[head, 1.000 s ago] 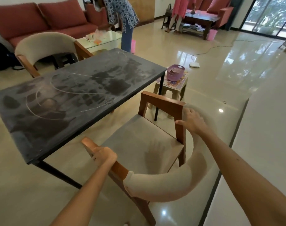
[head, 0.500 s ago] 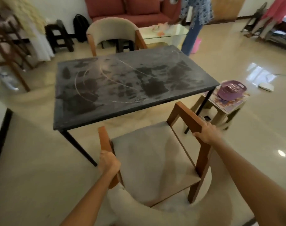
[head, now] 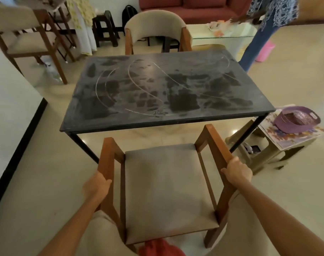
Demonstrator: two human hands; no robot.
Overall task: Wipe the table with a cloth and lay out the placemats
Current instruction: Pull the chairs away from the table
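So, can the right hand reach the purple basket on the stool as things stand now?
Probably yes, once it lets go. The right hand grips the chair arm; the purple basket sits on the stool to its right, nothing between.

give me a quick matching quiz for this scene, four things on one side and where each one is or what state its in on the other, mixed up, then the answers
Things:
1. black table
2. near chair
3. purple basket
4. pink bucket

Places or states:
A. on the low stool at the right
B. gripped at both armrests, by the left hand and the right hand
C. on the floor at the far right, beside a standing person's legs
D. top covered in dusty smears and curved streaks

Pairs: 1-D, 2-B, 3-A, 4-C
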